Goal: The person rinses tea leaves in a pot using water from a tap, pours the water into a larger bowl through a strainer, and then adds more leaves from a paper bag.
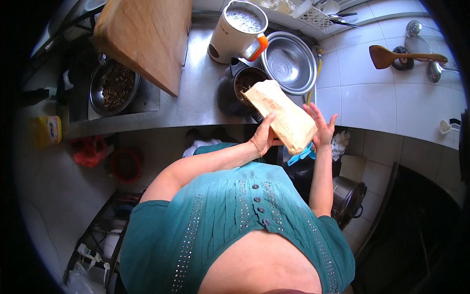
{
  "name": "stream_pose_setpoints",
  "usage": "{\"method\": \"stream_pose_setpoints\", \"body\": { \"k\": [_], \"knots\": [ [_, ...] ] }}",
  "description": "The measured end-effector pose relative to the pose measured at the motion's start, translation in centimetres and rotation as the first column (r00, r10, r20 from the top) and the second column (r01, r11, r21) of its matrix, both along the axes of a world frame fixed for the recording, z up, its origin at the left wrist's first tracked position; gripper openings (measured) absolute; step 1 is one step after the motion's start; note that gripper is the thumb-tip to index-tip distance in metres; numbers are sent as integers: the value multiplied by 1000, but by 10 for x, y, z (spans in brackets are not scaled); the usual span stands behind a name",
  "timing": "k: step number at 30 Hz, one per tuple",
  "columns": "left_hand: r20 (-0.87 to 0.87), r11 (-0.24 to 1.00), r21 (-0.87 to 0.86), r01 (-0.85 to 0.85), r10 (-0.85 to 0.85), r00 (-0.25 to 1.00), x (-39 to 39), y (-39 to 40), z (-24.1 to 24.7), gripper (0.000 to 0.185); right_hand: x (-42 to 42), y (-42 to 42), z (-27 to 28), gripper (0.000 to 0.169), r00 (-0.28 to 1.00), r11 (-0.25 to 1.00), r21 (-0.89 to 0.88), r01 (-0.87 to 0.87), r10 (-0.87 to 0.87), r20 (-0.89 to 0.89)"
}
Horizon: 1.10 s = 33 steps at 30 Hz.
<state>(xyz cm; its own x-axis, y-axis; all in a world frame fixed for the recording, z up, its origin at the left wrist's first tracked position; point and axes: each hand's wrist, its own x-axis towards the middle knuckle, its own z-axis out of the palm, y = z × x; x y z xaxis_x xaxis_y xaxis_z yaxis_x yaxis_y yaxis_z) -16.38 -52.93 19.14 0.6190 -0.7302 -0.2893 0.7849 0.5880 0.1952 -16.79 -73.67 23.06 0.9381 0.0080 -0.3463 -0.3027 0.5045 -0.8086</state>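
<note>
My left hand [263, 136] grips a tan paper bag [281, 114] with faded red printing along its side. The bag tilts so that its upper end lies over the mouth of a dark pot [229, 93] with a spout. Brown dried plant pieces [242, 82] show inside the pot; the bag hides part of the opening. Beside the bag's lower end is my right hand [324, 130], its fingers spread and holding nothing. Whether its fingertips touch the paper, I cannot tell.
Behind the pot stand a white pitcher [224, 38] of frothy liquid and a steel basin [290, 62]. A wooden board [147, 40] leans at left, near a steel bowl [96, 92] of dried pieces. Utensils, including a wooden turner [382, 57], hang on the tiled wall.
</note>
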Motion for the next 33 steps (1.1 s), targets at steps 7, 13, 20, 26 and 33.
{"method": "stream_pose_setpoints", "body": {
  "k": [7,13,20,26,33],
  "knots": [
    [249,964,244,107,-169,954,-10,5,-4,67,-55,-19,-35,73,952,983,-176,-56,0,-305],
    [118,982,136,133,-150,982,-13,11,-8,70,-54,4,-18,68,945,954,-264,-142,52,-322],
    [-241,968,-212,-138,85,967,25,18,15,60,32,23,-4,88,987,980,-130,148,-138,84],
    [-343,941,-257,-220,124,931,53,24,20,53,73,88,-6,73,982,968,-209,141,-111,151],
    [-373,919,-302,-255,132,918,52,27,17,56,78,86,-17,72,986,883,-460,99,-26,162]
  ]
}}
